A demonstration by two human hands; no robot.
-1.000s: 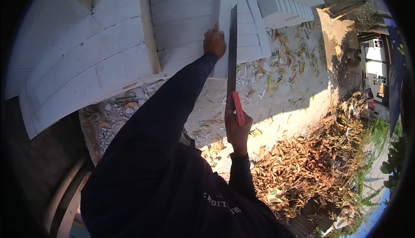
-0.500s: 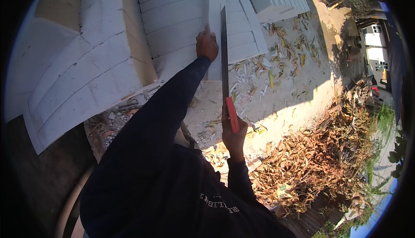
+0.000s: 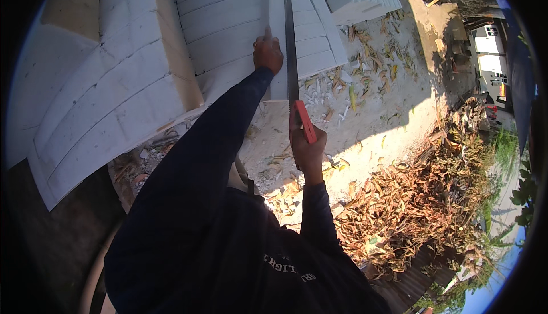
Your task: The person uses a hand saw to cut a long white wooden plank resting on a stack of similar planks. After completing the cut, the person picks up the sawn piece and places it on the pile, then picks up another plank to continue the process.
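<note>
My right hand is closed on the red handle of a handsaw, whose long dark blade points away from me along the right side of a white strip. My left hand grips that strip from its left side, with the index finger stretched along it. The strip lies over white grooved slabs. The blade's underside and any cut in the strip are too small or hidden to make out.
Stacked white blocks stand at left and upper right. Below lies pale ground with white scraps and leaves. A heap of dry leaves is at lower right, with a white-walled structure farther right.
The saw and my right hand went slightly back toward me, then moved forward, away from me. My left hand stays on the strip. The whole view has shifted somewhat leftward.
</note>
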